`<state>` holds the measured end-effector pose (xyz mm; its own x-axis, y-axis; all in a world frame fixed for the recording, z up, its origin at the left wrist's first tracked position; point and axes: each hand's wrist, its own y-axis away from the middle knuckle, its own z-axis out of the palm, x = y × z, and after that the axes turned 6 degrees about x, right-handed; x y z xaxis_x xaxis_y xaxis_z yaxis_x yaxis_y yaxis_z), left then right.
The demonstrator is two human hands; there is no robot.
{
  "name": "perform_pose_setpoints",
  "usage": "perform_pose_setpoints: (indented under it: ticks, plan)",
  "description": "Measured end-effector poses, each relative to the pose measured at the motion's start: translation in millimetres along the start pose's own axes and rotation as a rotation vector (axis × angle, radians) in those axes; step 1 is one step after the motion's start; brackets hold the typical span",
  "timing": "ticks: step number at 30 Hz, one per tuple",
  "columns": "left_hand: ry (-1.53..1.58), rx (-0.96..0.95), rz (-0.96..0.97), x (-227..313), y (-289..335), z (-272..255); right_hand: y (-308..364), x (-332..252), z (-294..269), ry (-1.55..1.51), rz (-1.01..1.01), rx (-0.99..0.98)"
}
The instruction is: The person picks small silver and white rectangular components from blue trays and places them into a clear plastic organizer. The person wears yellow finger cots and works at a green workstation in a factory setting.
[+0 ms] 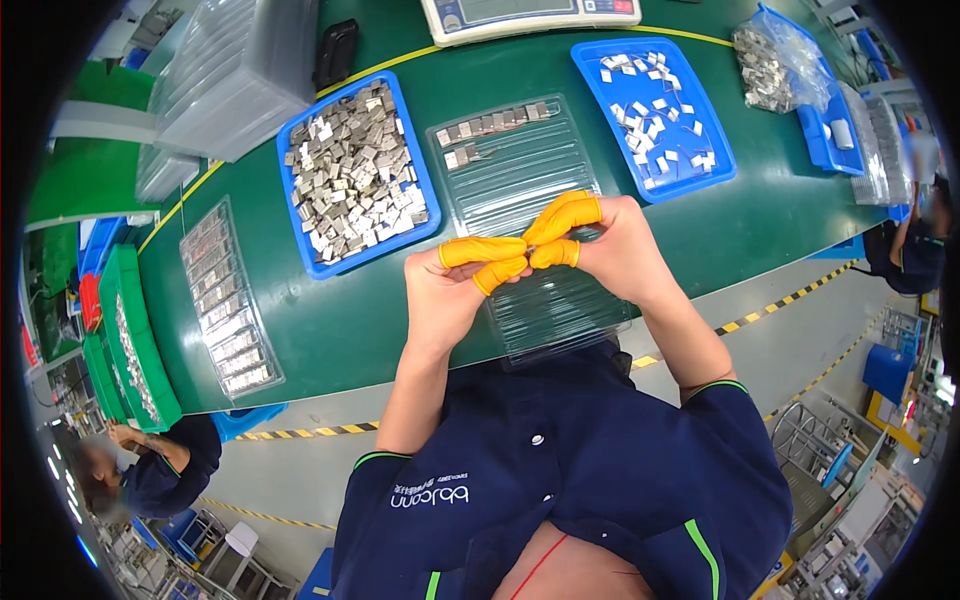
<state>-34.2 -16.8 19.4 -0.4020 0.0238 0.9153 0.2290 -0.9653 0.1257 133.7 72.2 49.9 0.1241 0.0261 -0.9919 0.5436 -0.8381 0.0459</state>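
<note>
My left hand (455,285) and my right hand (605,245) meet above a clear ribbed plastic tray (530,315). Yellow finger cots cover the fingertips on both. Thumbs and fingers pinch together around something small, mostly hidden between them. Small metal parts with thin wires fill the tray's far row, and a couple more lie at the left of the second row. Left of the tray, a blue bin (432,215) holds a heap of small silvery metal pieces (355,165). On the right, another blue bin (690,185) has scattered small white connectors with short wires (655,125).
A filled clear tray (232,300) lies at the left, near green bins (140,350). Stacked clear trays (235,80) stand at the far left. A digital scale (530,15) sits at the far edge. Bagged parts (770,70) are far right. Co-workers (165,470) are at both sides.
</note>
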Motion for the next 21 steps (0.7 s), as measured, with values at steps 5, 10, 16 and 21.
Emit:
perform_pose_setpoints:
  ticks: [5,10,16,21]
  plan:
    - [-0.164,0.238,0.127,7.1,1.6,-1.2,-29.1,0.6,12.2,0.200,-0.172,0.090]
    - [-0.765,0.266,0.311,2.9,25.3,-12.0,-66.0,18.5,14.7,0.783,-0.513,0.325]
    - [-0.865,0.222,0.426,-13.1,42.3,-20.0,-85.4,46.5,20.9,1.107,-0.719,0.309]
    - [-0.862,0.252,0.237,-12.0,50.2,-31.9,-87.3,54.7,24.6,1.093,-0.775,0.317]
